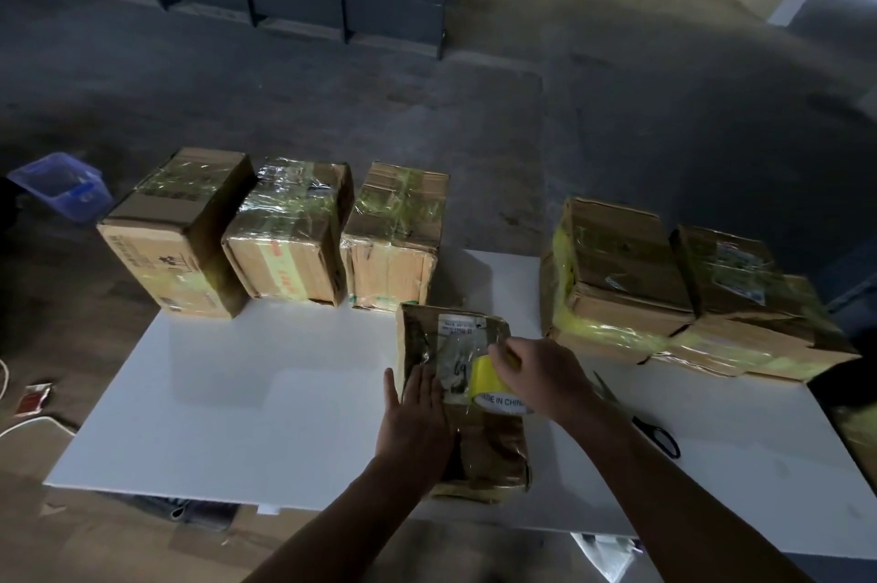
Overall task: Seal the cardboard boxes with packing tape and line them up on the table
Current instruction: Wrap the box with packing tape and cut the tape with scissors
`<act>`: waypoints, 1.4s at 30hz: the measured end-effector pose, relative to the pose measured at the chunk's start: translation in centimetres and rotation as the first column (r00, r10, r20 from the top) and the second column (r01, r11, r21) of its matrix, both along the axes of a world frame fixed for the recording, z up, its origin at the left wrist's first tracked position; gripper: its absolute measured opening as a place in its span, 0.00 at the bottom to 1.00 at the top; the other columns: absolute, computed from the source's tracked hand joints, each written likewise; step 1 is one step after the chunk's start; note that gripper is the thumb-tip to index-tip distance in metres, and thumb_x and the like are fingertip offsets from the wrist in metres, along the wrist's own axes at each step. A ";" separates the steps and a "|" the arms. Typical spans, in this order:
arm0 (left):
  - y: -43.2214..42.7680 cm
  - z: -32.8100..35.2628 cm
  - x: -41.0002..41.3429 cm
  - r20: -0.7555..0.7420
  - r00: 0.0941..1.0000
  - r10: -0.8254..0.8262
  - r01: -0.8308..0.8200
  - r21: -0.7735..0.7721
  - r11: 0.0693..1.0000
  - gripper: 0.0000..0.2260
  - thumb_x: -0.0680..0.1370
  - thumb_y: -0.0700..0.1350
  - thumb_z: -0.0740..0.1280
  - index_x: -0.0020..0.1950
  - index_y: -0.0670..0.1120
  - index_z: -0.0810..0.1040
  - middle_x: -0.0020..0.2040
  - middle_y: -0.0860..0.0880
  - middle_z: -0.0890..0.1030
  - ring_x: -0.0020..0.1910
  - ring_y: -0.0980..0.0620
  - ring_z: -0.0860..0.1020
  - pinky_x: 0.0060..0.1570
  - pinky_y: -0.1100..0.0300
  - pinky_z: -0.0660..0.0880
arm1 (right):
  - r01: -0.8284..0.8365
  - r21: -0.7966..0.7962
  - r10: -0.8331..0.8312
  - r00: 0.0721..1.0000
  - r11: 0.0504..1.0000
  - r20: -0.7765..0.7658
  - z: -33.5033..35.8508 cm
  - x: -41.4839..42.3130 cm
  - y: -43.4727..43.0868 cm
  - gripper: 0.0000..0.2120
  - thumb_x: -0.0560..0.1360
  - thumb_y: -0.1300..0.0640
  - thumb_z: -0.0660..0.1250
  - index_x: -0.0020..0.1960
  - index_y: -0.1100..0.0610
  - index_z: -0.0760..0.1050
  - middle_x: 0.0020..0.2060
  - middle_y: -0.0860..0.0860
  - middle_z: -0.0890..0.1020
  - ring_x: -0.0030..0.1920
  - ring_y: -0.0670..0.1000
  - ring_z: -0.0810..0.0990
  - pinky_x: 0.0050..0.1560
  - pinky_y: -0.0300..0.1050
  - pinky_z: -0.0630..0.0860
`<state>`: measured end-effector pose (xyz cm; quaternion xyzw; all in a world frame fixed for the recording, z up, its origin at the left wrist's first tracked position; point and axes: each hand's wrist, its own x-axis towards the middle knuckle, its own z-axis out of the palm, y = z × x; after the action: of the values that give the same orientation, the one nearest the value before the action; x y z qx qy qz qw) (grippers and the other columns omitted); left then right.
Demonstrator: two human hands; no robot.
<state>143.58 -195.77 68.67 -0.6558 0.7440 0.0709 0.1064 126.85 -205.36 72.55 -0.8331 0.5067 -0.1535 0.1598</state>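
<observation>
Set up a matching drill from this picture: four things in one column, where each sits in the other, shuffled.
Things:
1. tape roll
2. scissors
3. blue bin
4. left hand

Places:
A. on the floor, left of the table
B. pressed flat on top of the near box
C. lying on the table, right of the near box
D. gripped by the right hand, on the near box

Pairs: 1-D, 2-C, 3-A, 4-B

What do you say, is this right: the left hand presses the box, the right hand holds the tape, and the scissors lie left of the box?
No. The head view shows the scissors right of the box; left hand, right hand and tape are as said.
</observation>
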 end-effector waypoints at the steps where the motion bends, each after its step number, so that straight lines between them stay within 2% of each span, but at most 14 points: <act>1: 0.0 0.0 -0.2 -0.035 0.999 -0.004 0.003 -0.042 0.999 0.30 0.80 0.55 0.60 0.75 0.37 0.60 0.75 0.34 0.58 0.75 0.36 0.57 0.70 0.35 0.45 | 0.009 -0.019 -0.009 1.000 1.000 0.003 0.0 0.1 0.1 0.17 0.79 0.46 0.59 0.37 0.55 0.75 0.24 0.44 0.70 0.25 0.45 0.71 0.31 0.39 0.65; 3: 0.4 -0.8 -0.8 -0.132 0.990 -0.058 0.047 -0.086 0.995 0.27 0.74 0.54 0.70 0.66 0.38 0.75 0.66 0.36 0.75 0.67 0.39 0.73 0.67 0.42 0.61 | 0.010 -0.024 -0.010 1.000 1.000 0.023 -0.2 0.3 0.2 0.18 0.79 0.47 0.60 0.37 0.57 0.75 0.25 0.46 0.72 0.26 0.48 0.72 0.31 0.40 0.66; 5: 0.8 -1.8 -1.0 -0.226 0.971 -0.072 0.051 -0.099 0.994 0.25 0.76 0.54 0.65 0.65 0.37 0.76 0.64 0.37 0.77 0.64 0.40 0.76 0.63 0.46 0.72 | -0.012 0.072 0.008 0.998 0.997 0.062 -0.4 0.1 0.2 0.17 0.79 0.46 0.60 0.40 0.55 0.77 0.26 0.45 0.72 0.26 0.43 0.72 0.30 0.38 0.65; 8: 0.8 -2.4 -0.9 -0.242 0.970 -0.019 0.000 -0.079 0.997 0.27 0.77 0.53 0.53 0.65 0.37 0.76 0.63 0.37 0.78 0.63 0.41 0.77 0.60 0.47 0.76 | -0.064 0.280 -0.011 0.966 0.958 0.260 -0.4 -0.8 0.6 0.16 0.78 0.42 0.59 0.37 0.48 0.74 0.24 0.43 0.70 0.25 0.40 0.69 0.30 0.35 0.64; 11: 0.5 -2.5 -1.1 -0.241 0.971 -0.004 -0.010 -0.058 0.998 0.26 0.77 0.52 0.53 0.64 0.35 0.76 0.62 0.36 0.78 0.61 0.39 0.78 0.58 0.46 0.77 | -0.064 0.300 -0.026 0.958 0.952 0.287 -0.2 -1.1 0.6 0.22 0.76 0.39 0.60 0.32 0.54 0.70 0.24 0.45 0.67 0.25 0.43 0.65 0.29 0.39 0.62; 15: 0.5 -2.3 -0.9 -0.229 0.972 -0.046 0.030 -0.074 0.997 0.25 0.78 0.49 0.54 0.68 0.34 0.72 0.67 0.35 0.74 0.66 0.38 0.74 0.65 0.46 0.69 | 0.004 0.027 -0.007 0.996 1.000 0.093 0.3 -2.1 -0.8 0.21 0.77 0.48 0.66 0.28 0.50 0.63 0.21 0.45 0.64 0.22 0.44 0.63 0.26 0.39 0.63; 21: -0.7 -0.3 -2.6 -0.149 0.988 -0.041 0.038 -0.023 0.999 0.28 0.83 0.49 0.55 0.78 0.39 0.48 0.78 0.38 0.52 0.77 0.36 0.52 0.74 0.43 0.52 | 0.004 -0.014 -0.003 0.994 1.000 0.106 0.0 -2.1 -1.0 0.20 0.78 0.52 0.65 0.29 0.53 0.65 0.21 0.45 0.63 0.22 0.44 0.63 0.27 0.39 0.62; 24: -0.7 -0.6 -2.7 -0.126 0.990 -0.058 0.064 0.046 0.997 0.29 0.83 0.48 0.55 0.78 0.43 0.43 0.79 0.40 0.46 0.76 0.34 0.43 0.75 0.40 0.46 | -0.026 0.034 0.023 0.995 0.999 0.092 0.2 -1.8 -0.7 0.21 0.79 0.51 0.64 0.29 0.48 0.62 0.22 0.45 0.64 0.23 0.42 0.64 0.27 0.38 0.62; 30: -0.4 -0.7 -2.6 -0.132 0.991 -0.037 0.049 0.088 0.995 0.29 0.83 0.51 0.51 0.79 0.44 0.40 0.79 0.43 0.43 0.76 0.35 0.39 0.75 0.40 0.40 | -0.023 0.357 -0.081 0.958 0.934 0.274 0.0 -4.6 -0.6 0.18 0.78 0.46 0.63 0.33 0.53 0.68 0.27 0.46 0.68 0.28 0.43 0.69 0.31 0.39 0.66; 33: -0.4 -1.2 -2.0 -0.171 0.984 -0.040 0.050 0.051 0.997 0.30 0.79 0.57 0.40 0.79 0.45 0.46 0.78 0.46 0.45 0.74 0.38 0.40 0.72 0.44 0.42 | -0.006 0.209 -0.034 0.982 0.978 0.188 -0.2 -6.5 -1.4 0.21 0.77 0.47 0.65 0.29 0.51 0.63 0.25 0.46 0.63 0.27 0.44 0.64 0.31 0.43 0.63; 35: -0.5 -0.7 -1.8 -0.134 0.991 -0.019 0.025 0.046 0.999 0.30 0.79 0.56 0.44 0.77 0.44 0.60 0.76 0.44 0.60 0.72 0.37 0.50 0.69 0.42 0.56 | 0.007 0.109 -0.018 0.995 0.994 0.102 -0.6 -7.7 -2.0 0.22 0.76 0.48 0.67 0.28 0.52 0.63 0.23 0.46 0.62 0.26 0.45 0.63 0.30 0.42 0.62; 36: -0.6 -0.7 -2.0 -0.128 0.992 -0.020 0.024 0.030 0.999 0.27 0.80 0.54 0.48 0.77 0.43 0.60 0.76 0.43 0.61 0.73 0.36 0.52 0.69 0.40 0.58 | 0.010 0.085 -0.017 0.996 0.996 0.084 -0.9 -8.0 -2.1 0.22 0.75 0.45 0.66 0.28 0.54 0.65 0.23 0.47 0.63 0.26 0.46 0.64 0.30 0.42 0.62; 39: -1.2 -0.3 -4.1 -0.122 0.992 -0.027 0.039 0.097 0.995 0.29 0.83 0.51 0.52 0.79 0.42 0.43 0.78 0.41 0.42 0.77 0.37 0.40 0.74 0.38 0.43 | -0.019 0.034 0.016 0.996 0.999 0.091 -2.1 -7.9 -1.7 0.23 0.73 0.42 0.63 0.28 0.57 0.66 0.22 0.49 0.63 0.24 0.48 0.63 0.27 0.40 0.59; 42: -1.5 -0.8 -6.2 -0.202 0.979 0.015 0.007 0.111 0.994 0.33 0.79 0.63 0.35 0.78 0.44 0.37 0.78 0.43 0.37 0.77 0.43 0.36 0.74 0.39 0.41 | -0.018 0.002 0.018 0.998 1.000 0.053 -2.8 -7.9 -1.6 0.22 0.74 0.43 0.63 0.27 0.52 0.60 0.20 0.47 0.58 0.24 0.48 0.62 0.27 0.38 0.58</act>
<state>137.37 -197.24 67.88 -0.6397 0.7446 0.1790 0.0663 118.94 -206.94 69.76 -0.8331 0.4950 -0.1734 0.1757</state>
